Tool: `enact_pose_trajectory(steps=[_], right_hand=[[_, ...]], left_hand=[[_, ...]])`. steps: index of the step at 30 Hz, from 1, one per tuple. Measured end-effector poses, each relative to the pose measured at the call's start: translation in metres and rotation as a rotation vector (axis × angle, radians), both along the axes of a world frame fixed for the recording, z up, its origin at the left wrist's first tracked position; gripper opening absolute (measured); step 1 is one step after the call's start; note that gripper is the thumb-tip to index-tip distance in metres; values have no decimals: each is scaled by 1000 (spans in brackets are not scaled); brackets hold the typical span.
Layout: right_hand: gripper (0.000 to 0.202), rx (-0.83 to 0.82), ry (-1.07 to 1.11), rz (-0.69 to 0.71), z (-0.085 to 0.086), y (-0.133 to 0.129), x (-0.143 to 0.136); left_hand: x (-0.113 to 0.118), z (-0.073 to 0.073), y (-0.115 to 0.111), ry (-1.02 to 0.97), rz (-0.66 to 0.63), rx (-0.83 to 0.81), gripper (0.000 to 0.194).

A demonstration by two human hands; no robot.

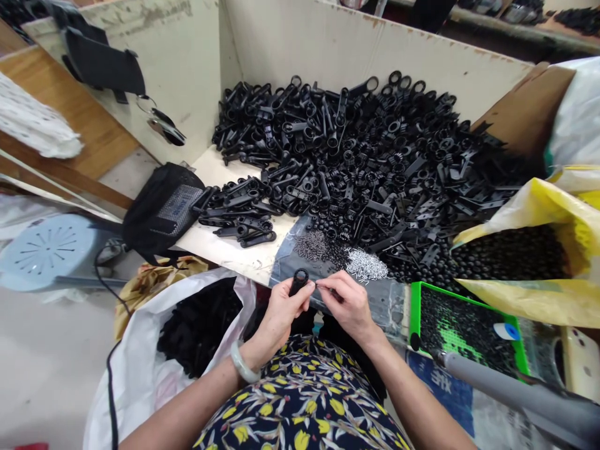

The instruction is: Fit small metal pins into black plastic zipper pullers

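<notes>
Nearest, a dark garment (304,400) patterned with yellow flowers fills the lower middle, between the person's forearms. The left hand (281,312), with a pale bracelet (244,362) at its wrist, has its grip closed around a black ring-ended part (301,279), the ring uppermost. Just beside it, the right hand (347,304) has its grip pinched together — thumb and fingers on a small dark piece (336,295), too tiny to make out. Both hands are above the near edge of the worktop (199,247).

To the left stands a white sack (134,344) holding black pieces (201,325); to the right, a grey metal bar (497,373) crosses before a green tray (415,312) of small black bits.

Just past the hands, a dark sheet (287,262) carries a pile of dark pins (312,246) and, near it, a pile of silver pins (366,265). A yellow bag (520,304) lies open at right with black beads (515,253) inside, and a black pouch (154,212) sits at left.

Farther back spreads a large heap of black parts (337,137) — many ring-ended — before a pale panel (347,47).
</notes>
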State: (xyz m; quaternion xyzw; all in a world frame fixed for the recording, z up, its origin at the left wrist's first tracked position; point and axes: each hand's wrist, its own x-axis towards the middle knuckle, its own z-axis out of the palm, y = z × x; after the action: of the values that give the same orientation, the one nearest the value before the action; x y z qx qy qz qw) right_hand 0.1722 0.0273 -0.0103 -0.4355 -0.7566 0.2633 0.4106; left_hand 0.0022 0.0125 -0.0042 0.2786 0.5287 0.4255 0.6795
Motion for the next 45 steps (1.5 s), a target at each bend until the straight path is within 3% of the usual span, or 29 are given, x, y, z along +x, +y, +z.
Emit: enact_pose_trajectory(steps=[6, 10, 16, 24, 32, 36, 45], right_hand=[[12, -141, 140, -39, 3, -4, -3], [10, -232, 203, -78, 4, -4, -3], [12, -158, 136, -74, 2, -1, 0], [10, -97, -8, -73, 0, 1, 2], [9, -176, 14, -104, -5, 7, 14], [13, -135, -49, -3, -2, 9, 16], [16, -81, -183, 140, -1, 13, 14]], left_hand=[[0, 4, 4, -54, -15, -8, 31], [3, 10, 10, -255, 16, -156, 32], [6, 12, 12, -422, 50, -300, 36], [10, 9, 12, -362, 42, -280, 32], [0, 25, 11, -393, -166, -251, 18], [-5, 28, 9, -389, -242, -220, 19], [-6, 26, 5, -264, -242, -193, 19]])
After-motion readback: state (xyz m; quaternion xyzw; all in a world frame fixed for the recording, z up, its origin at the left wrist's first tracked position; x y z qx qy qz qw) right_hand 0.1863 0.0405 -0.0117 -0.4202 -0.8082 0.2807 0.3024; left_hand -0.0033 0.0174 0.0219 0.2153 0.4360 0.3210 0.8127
